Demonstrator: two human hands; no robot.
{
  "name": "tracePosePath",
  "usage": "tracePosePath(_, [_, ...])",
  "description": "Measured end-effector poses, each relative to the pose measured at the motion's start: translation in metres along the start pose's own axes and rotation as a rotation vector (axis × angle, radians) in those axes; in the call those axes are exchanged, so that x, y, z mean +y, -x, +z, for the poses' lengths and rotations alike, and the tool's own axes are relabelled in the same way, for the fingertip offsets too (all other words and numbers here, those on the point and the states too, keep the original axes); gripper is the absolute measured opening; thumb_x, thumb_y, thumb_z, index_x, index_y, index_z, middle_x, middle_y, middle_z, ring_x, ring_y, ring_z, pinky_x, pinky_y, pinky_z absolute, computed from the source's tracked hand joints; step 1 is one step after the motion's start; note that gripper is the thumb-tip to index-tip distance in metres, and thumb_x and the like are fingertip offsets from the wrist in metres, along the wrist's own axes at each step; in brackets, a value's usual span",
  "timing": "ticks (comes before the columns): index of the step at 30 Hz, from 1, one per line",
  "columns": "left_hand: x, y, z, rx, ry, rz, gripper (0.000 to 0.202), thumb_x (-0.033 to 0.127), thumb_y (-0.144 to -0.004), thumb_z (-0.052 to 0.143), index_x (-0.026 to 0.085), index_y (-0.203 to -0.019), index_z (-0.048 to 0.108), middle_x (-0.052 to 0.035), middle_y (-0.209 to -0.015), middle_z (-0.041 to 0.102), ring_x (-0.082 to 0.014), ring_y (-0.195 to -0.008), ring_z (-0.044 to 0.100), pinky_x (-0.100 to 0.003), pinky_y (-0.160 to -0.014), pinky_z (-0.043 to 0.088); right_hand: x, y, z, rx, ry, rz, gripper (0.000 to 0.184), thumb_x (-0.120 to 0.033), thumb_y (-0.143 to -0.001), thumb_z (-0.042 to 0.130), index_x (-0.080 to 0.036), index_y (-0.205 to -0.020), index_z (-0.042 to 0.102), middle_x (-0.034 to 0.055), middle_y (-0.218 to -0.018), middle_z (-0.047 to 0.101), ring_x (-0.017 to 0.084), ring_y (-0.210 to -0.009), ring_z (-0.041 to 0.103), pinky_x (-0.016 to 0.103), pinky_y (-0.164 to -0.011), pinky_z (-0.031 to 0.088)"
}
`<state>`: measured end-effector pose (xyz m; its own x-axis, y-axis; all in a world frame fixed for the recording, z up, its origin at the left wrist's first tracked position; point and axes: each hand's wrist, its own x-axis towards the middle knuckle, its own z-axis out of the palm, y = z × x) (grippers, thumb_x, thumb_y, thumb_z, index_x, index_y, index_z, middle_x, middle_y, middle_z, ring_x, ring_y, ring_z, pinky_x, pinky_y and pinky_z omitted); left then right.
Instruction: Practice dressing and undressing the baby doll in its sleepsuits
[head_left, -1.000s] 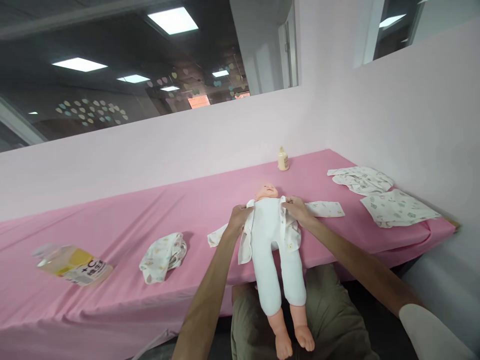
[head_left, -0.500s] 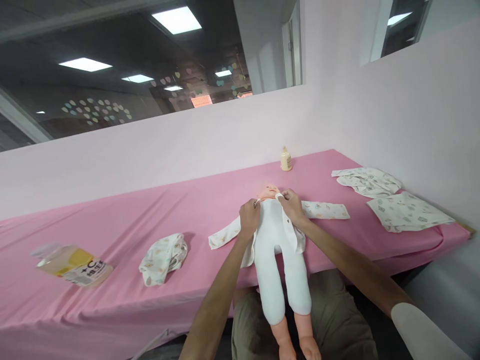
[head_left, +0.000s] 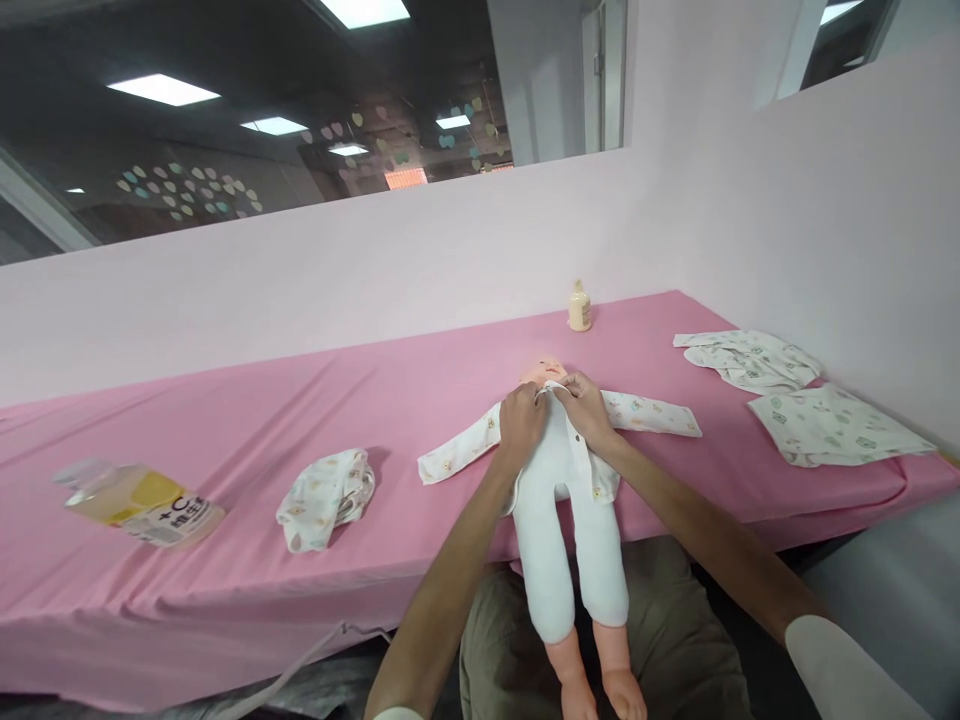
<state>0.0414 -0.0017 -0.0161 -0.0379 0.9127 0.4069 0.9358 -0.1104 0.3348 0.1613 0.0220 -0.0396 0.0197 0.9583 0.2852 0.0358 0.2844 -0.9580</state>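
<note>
A baby doll (head_left: 570, 570) with a white cloth body lies on its back, its legs hanging over the table's front edge onto my lap. Around it is a white printed baby jacket (head_left: 461, 447) with its sleeves spread to both sides and its front partly apart. My left hand (head_left: 523, 422) pinches the collar edge on the left of the doll's neck. Close beside it, my right hand (head_left: 585, 408) grips the right collar edge, so the two edges nearly meet below the chin. Small snaps show along the right front edge. My fingertips partly hide the collar.
Pink cloth covers the table (head_left: 420, 370). A crumpled printed garment (head_left: 326, 500) and a lying bottle with yellow label (head_left: 142, 503) are at left. A small pump bottle (head_left: 579, 308) stands behind the doll. Folded printed clothes (head_left: 840, 425) lie at right, near the wall.
My left hand has moved right with its collar edge, bringing both edges together at the doll's neck. The jacket front covers more of the chest. The camera view has shifted slightly.
</note>
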Motion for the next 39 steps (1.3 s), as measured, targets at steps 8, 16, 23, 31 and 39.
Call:
tracePosePath(8, [0.000,0.002,0.003,0.038,0.126,0.015,0.022,0.017,-0.088,0.041,0.017,-0.074,0.059,-0.0065,-0.077,0.066,-0.0180,-0.071,0.056,-0.028,-0.063,0.030,-0.007,0.011,0.005,-0.051,0.074,-0.080,0.017,-0.025,-0.082,0.053,-0.021,-0.087,0.069,0.0014,-0.087,0.072,0.020,-0.083,0.065,0.032,-0.078,0.049])
tracePosePath(16, [-0.017,-0.001,-0.006,-0.183,0.813,-0.156,0.018,0.026,-0.076,0.051,0.016,-0.062,0.057,0.0028,-0.059,0.053,-0.0099,-0.056,0.044,-0.022,-0.055,0.031,-0.009,0.021,0.001,-0.190,0.375,-0.281,0.036,-0.007,-0.080,0.043,-0.021,-0.095,0.073,0.0052,-0.109,0.072,0.021,-0.110,0.063,0.036,-0.102,0.043])
tracePosePath(23, [-0.021,-0.006,-0.001,-0.177,0.918,-0.264,0.020,0.032,-0.072,0.056,0.016,-0.062,0.051,0.0060,-0.052,0.041,-0.0070,-0.050,0.034,-0.021,-0.049,0.026,-0.010,0.027,-0.002,-0.247,0.473,-0.334,0.046,-0.009,-0.078,0.044,-0.020,-0.117,0.066,0.0072,-0.128,0.064,0.023,-0.124,0.054,0.040,-0.110,0.036])
tracePosePath(31, [-0.014,-0.010,-0.002,-0.155,0.844,-0.275,0.021,0.026,-0.074,0.050,0.018,-0.056,0.041,0.0065,-0.052,0.034,-0.0076,-0.050,0.029,-0.023,-0.050,0.024,-0.007,0.030,-0.003,-0.250,0.569,-0.354,0.046,-0.017,-0.082,0.049,-0.023,-0.126,0.060,0.0080,-0.135,0.058,0.027,-0.129,0.046,0.048,-0.110,0.031])
tracePosePath(39, [-0.004,0.036,-0.025,-0.123,0.292,-0.076,0.016,0.032,-0.082,0.053,0.018,-0.075,0.053,-0.0007,-0.078,0.055,-0.0161,-0.076,0.050,-0.026,-0.066,0.034,-0.005,0.049,-0.024,-0.124,0.644,-0.368,0.030,-0.018,-0.083,0.047,-0.020,-0.108,0.064,0.0092,-0.109,0.063,0.026,-0.107,0.053,0.043,-0.097,0.041])
